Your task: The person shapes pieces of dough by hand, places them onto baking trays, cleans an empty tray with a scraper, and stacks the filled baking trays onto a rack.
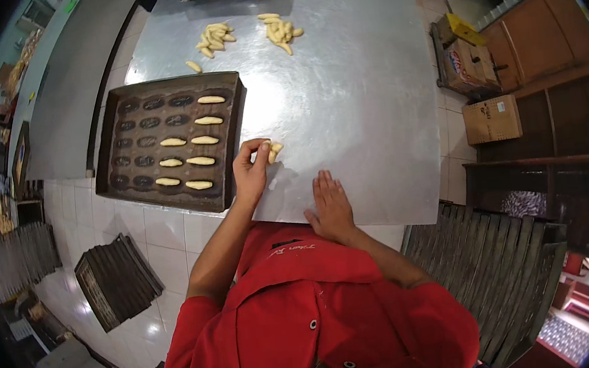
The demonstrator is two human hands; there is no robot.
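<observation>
Near the table's front edge, the fingers of my left hand [251, 168] are closed on a few small pale dough pieces [275, 150], partly hidden by the fingertips. My right hand [330, 204] lies flat on the metal table with its fingers stretched out and nothing in them. To the left stands a dark baking tray [163, 202] with rows of oval hollows. Dough rolls [204, 140] lie in several hollows on its right side, while the left hollows are bare.
Two heaps of dough pieces, a left heap [215, 40] and a right heap [280, 32], lie farther back on the metal table [363, 85]. One loose dough piece [193, 67] is beside the tray. Stacked trays [483, 265] stand at right, more trays [117, 280] on the floor at left.
</observation>
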